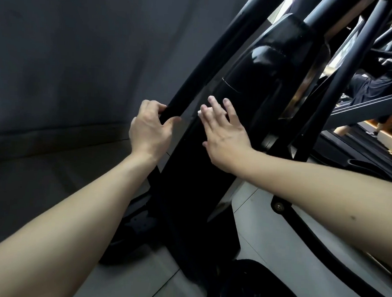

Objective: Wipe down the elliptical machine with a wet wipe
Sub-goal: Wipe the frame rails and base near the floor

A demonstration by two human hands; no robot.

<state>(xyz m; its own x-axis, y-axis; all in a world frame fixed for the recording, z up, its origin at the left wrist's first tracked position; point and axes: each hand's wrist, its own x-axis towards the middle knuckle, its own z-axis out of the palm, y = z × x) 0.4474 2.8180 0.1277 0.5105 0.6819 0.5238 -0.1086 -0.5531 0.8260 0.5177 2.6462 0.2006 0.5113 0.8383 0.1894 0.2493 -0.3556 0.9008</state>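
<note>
The black elliptical machine fills the middle of the view, with a glossy central column (188, 182) rising toward the top right. My left hand (149, 127) grips a black swing arm bar (195, 78) that runs up beside the column. My right hand (224, 131) lies flat with straight fingers on the column. A small white edge of the wet wipe (199, 112) shows under its fingertips; the wipe is otherwise hidden beneath the palm.
A dark grey wall (81, 47) stands close on the left above a grey tiled floor (264, 257). A black foot pedal (136, 225) sits low behind my left forearm. More gym machines (367, 102) and a person crowd the upper right.
</note>
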